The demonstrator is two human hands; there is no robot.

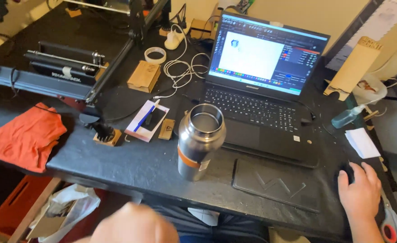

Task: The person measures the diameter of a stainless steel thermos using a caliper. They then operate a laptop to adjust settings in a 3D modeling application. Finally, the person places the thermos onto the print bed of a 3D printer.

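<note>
My right hand point(359, 191) rests on a black computer mouse point(346, 172) at the right front of the dark table point(131, 164), fingers curled over it. My left hand point(133, 225) is a blurred shape at the bottom edge, below the table's front; whether it holds anything is unclear. An open steel bottle point(199, 140) with an orange band stands upright in the middle, left of a black pad point(277, 183). Behind them sits an open black laptop point(260, 90) with a lit screen.
A black rail machine point(68, 67) fills the back left. An orange cloth point(25, 137) hangs off the left edge. White cables point(180, 67), a tape roll point(155, 55), wooden pieces point(144, 75), a spray bottle point(348, 116), white paper point(362, 142) and scissors point(394, 227) lie around.
</note>
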